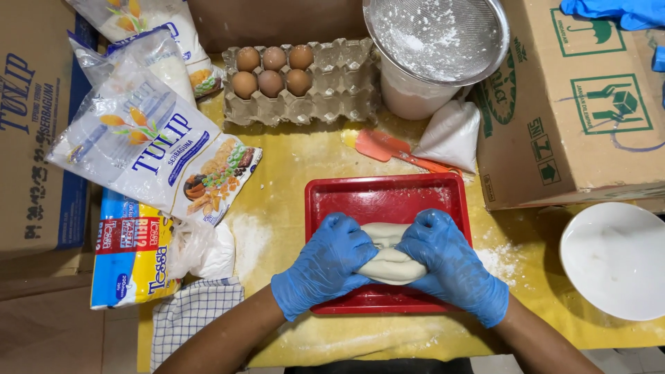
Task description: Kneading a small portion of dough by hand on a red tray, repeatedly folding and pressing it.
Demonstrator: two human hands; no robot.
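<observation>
Your left hand (324, 264) clenched on dough (392, 257) | your right hand (450, 264) gripping its other side | tray (388, 192) under both | eggs (271, 70) beyond fingers

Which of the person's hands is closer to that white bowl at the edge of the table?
The right hand. It grips the dough over the red tray, with the white bowl off to its right; the left hand is farther, beyond the dough.

A yellow, flour-dusted table covering (305, 163) fills the view under even light. Cardboard boxes stand at nine o'clock (31, 125) and two o'clock (582, 104). Pale floor tiles (623, 360) show at five o'clock.
</observation>
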